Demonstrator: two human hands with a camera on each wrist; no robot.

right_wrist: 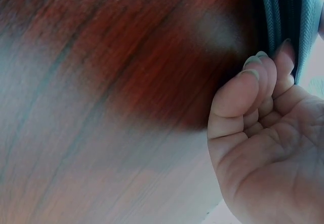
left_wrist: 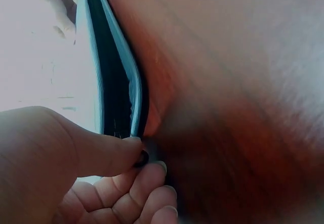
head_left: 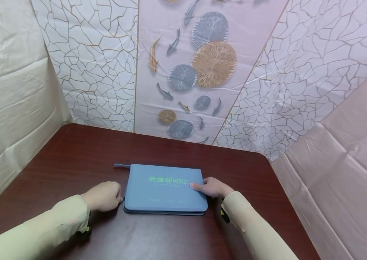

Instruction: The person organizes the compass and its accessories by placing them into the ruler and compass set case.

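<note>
A blue zip case with green lettering lies flat on the table. At its left side my left hand pinches a small black zipper pull between thumb and index finger. The left wrist view shows the case's edge unzipped, with a dark gap between the two covers. My right hand grips the right edge of the case, thumb on the top cover and fingers curled at the side. The zipper edge shows beside those fingers in the right wrist view. What is inside the case is hidden.
A blue wrist strap sticks out from the case's far left corner. The dark red-brown wooden table is bounded by patterned cloth at the back and plain pale cloth at the sides.
</note>
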